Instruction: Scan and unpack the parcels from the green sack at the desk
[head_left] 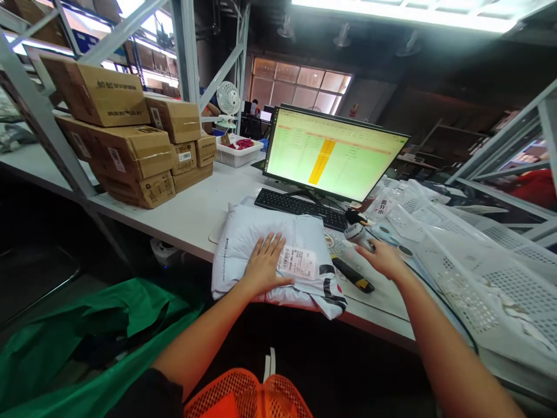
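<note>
Head view: white parcel (303, 235) flat on the desk (191, 215) at its near edge, printed label (300, 263) facing up; left hand (264, 267) palm down on the parcel, fingers extended and a little spread, gripping nothing; right hand (385, 258) to the right of the parcel, fingers partly curled at the handle of a grey scanner (359, 235); cannot tell whether they close round it; black-and-yellow knife (353, 276) just right of the parcel; black keyboard (281, 200) just beyond the parcel; lit monitor (337, 154) also beyond it; stacked cardboard boxes (134, 148) beyond the parcel, to its left.
</note>
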{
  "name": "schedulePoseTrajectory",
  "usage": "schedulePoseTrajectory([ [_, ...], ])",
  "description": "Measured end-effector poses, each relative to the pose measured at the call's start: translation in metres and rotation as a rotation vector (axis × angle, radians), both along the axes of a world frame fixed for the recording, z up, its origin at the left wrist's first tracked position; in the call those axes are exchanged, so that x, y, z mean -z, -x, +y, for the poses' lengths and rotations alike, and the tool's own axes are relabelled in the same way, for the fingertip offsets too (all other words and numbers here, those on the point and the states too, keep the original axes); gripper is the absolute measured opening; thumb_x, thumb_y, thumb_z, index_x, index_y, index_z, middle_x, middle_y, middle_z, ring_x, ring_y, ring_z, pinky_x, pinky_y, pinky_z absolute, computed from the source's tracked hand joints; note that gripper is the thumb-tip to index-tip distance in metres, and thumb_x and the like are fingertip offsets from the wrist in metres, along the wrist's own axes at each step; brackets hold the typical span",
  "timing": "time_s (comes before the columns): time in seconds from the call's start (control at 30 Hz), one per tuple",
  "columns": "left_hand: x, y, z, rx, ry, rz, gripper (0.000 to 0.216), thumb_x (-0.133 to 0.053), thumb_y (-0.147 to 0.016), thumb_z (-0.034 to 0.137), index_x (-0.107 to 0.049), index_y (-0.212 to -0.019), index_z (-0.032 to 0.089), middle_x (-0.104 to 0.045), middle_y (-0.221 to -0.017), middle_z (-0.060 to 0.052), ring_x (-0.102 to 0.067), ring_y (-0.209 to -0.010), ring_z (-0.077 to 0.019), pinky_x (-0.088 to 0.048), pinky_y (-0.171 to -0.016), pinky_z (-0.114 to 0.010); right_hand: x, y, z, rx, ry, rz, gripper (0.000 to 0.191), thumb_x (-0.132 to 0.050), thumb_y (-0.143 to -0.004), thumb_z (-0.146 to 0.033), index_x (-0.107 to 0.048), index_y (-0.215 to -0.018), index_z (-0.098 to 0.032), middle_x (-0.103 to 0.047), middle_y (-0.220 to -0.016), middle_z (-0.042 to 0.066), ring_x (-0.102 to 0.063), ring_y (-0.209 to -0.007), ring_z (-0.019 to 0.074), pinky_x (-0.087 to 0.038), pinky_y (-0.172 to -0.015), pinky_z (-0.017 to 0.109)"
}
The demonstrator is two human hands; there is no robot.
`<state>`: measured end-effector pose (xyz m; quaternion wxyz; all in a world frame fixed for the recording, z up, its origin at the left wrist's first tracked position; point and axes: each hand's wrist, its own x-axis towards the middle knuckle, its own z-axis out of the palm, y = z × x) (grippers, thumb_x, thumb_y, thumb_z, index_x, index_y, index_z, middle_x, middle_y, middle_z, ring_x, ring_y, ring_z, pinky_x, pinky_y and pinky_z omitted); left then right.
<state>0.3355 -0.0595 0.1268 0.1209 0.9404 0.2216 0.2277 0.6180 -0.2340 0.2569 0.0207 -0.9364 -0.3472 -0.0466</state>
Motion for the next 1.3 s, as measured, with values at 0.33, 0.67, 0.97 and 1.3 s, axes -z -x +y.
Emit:
schedulePoseTrajectory([
  [0.33,0.001,0.001,-0.002,-0.011,0.013,0.016,0.116,-0.079,-0.077,0.070,-0.027,-0.167,0.018,-0.021,-0.175,-0.014,-0.014,-0.164,-0.0338,-0.012,-0.135,-0.056,0.026,-0.037,0.011,0.233,-0.065,-0.038,0.054,-0.049,-0.097,-0.042,-0.072,-0.124,-0.002,-0.070,-0.120,0.034,-0.069,-0.113,0.0458,-0.054,-0.089,0.053],
  [0.67,0.000,0.001,-0.002,-0.032,0.009,0.027,0.114,-0.082,-0.077,0.065,-0.029,-0.166,0.017,-0.023,-0.175,-0.012,-0.015,-0.164,-0.0335,-0.013,-0.135,-0.056,0.044,-0.061,0.136,-0.187,-0.084,0.063,0.025,-0.053,-0.096,-0.016,-0.074,-0.109,-0.017,-0.076,-0.118,0.012,-0.068,-0.111,0.0223,-0.048,-0.095,0.029],
  [0.97,0.007,0.000,-0.001,-0.026,-0.016,-0.015,0.117,-0.084,-0.074,0.067,-0.030,-0.166,0.018,-0.026,-0.174,-0.014,-0.017,-0.163,-0.0350,-0.014,-0.134,-0.058,0.057,-0.079,0.160,-0.201,-0.043,0.122,0.030,-0.062,-0.103,-0.039,-0.068,-0.120,-0.015,-0.070,-0.119,0.010,-0.068,-0.108,0.0227,-0.055,-0.097,0.044],
  [1.3,0.003,0.000,0.003,-0.012,0.016,-0.025,0.113,-0.084,-0.075,0.065,-0.034,-0.164,0.016,-0.027,-0.173,-0.015,-0.019,-0.163,-0.0359,-0.016,-0.133,-0.060,0.039,-0.042,0.137,-0.271,-0.046,0.164,0.029,-0.059,-0.100,-0.025,-0.068,-0.126,-0.015,-0.071,-0.127,0.015,-0.066,-0.117,0.0256,-0.051,-0.101,0.040],
])
